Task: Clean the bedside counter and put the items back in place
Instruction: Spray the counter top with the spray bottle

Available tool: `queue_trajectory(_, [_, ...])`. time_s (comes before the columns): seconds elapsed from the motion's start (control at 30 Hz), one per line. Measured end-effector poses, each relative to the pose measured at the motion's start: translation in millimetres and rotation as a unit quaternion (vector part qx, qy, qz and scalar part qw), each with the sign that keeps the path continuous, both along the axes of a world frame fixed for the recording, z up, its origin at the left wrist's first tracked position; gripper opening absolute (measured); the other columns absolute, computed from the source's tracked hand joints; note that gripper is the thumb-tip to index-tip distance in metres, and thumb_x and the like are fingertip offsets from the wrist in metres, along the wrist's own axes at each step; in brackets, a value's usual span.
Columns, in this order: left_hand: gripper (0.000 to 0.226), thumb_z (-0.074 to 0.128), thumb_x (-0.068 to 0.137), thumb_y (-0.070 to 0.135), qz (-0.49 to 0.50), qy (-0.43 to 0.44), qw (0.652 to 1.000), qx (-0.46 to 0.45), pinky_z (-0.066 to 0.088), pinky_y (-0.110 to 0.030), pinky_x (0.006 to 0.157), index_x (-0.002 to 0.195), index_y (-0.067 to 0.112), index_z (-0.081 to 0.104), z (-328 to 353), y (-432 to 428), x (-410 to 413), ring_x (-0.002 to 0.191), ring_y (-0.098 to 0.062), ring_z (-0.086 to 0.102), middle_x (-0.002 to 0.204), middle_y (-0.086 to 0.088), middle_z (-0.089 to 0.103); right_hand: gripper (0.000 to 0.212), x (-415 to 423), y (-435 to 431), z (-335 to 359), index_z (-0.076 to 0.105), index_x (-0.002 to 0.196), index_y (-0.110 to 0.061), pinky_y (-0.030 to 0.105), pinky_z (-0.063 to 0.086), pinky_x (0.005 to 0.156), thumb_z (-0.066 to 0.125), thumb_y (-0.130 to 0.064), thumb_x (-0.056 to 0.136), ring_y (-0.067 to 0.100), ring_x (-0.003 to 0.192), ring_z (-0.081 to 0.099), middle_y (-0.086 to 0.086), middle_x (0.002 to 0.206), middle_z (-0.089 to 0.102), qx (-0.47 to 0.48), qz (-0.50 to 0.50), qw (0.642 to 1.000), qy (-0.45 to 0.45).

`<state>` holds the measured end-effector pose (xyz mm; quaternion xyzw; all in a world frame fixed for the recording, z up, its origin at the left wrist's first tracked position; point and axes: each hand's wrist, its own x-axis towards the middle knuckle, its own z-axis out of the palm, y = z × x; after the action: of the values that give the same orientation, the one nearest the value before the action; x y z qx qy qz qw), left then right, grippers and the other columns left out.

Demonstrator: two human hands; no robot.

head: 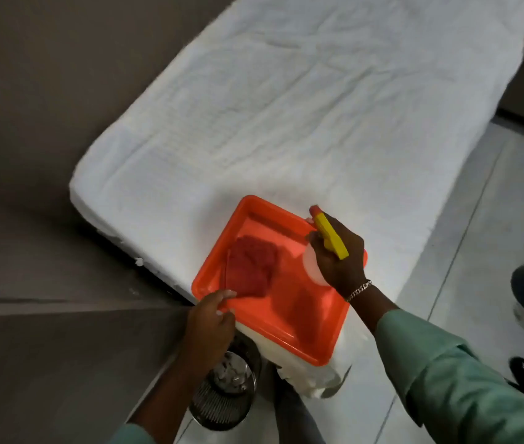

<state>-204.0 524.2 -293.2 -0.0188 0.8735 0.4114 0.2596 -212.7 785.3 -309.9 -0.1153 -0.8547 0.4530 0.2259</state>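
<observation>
Your right hand is wrapped around a spray bottle with a yellow trigger head, red nozzle and pale body, holding it over the far right corner of the shallow orange plastic tray. Your left hand has its fingers curled at the tray's near left edge, touching the rim beside the crumpled red cloth that lies inside the tray; whether it actually pinches the cloth or only the rim, you cannot tell from here. The tray rests on the near corner of the white-sheeted bed, partly overhanging it.

As for progress, you appear to be at the very start or between steps: the cleaning kit is in the tray on the bed, not at the surface to be wiped. The dark grey desk to your left shows nothing on the part in view, and no wet streaks are visible. A perforated metal waste bin stands on the floor below your left wrist. Spraying, wiping and returning the items all seem left to do.
</observation>
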Motion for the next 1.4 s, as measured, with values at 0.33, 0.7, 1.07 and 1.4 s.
queue_trajectory(0.33, [0.024, 0.056, 0.086, 0.007, 0.155, 0.214, 0.962, 0.065, 0.048, -0.013, 0.08, 0.091, 0.027, 0.068, 165, -95, 41, 0.086, 0.007, 0.065, 0.092, 0.011, 0.072, 0.05, 20, -153, 142, 0.066, 0.123, -0.023, 0.046, 0.055, 0.064, 0.065, 0.006, 0.083, 0.025, 0.072, 0.071, 0.005, 0.094, 0.075, -0.155, 0.303, 0.938, 0.063])
queue_trajectory(0.7, [0.058, 0.041, 0.096, 0.038, 0.306, 0.276, 0.849, -0.332, 0.01, -0.043, 0.122, 0.145, 0.01, 0.03, 208, -369, 180, 0.148, -0.026, 0.015, 0.157, -0.011, 0.025, 0.057, 88, -400, 226, 0.065, 0.122, -0.032, 0.026, 0.056, 0.054, 0.058, 0.012, 0.087, 0.016, 0.054, 0.061, -0.004, 0.092, 0.076, -0.237, 0.443, 0.864, -0.049])
queue_trajectory(1.07, [0.085, 0.014, 0.086, 0.068, 0.245, 0.264, 0.842, -0.401, -0.008, -0.043, 0.118, 0.151, 0.016, -0.003, 171, -425, 201, 0.148, -0.023, -0.01, 0.162, -0.006, -0.007, 0.054, 116, -474, 229, 0.056, 0.125, -0.035, 0.016, 0.052, 0.048, 0.059, 0.004, 0.089, 0.017, 0.06, 0.068, -0.004, 0.086, 0.073, -0.153, 0.38, 0.91, -0.065])
queue_trajectory(1.4, [0.085, 0.014, 0.086, 0.067, 0.251, 0.276, 0.841, -0.392, -0.004, -0.044, 0.117, 0.151, 0.013, 0.003, 166, -429, 199, 0.149, -0.024, -0.003, 0.162, -0.008, 0.002, 0.049, 114, -459, 222, 0.056, 0.126, -0.034, 0.017, 0.054, 0.052, 0.059, 0.0, 0.091, 0.006, 0.075, 0.069, -0.007, 0.086, 0.073, -0.152, 0.373, 0.912, -0.069])
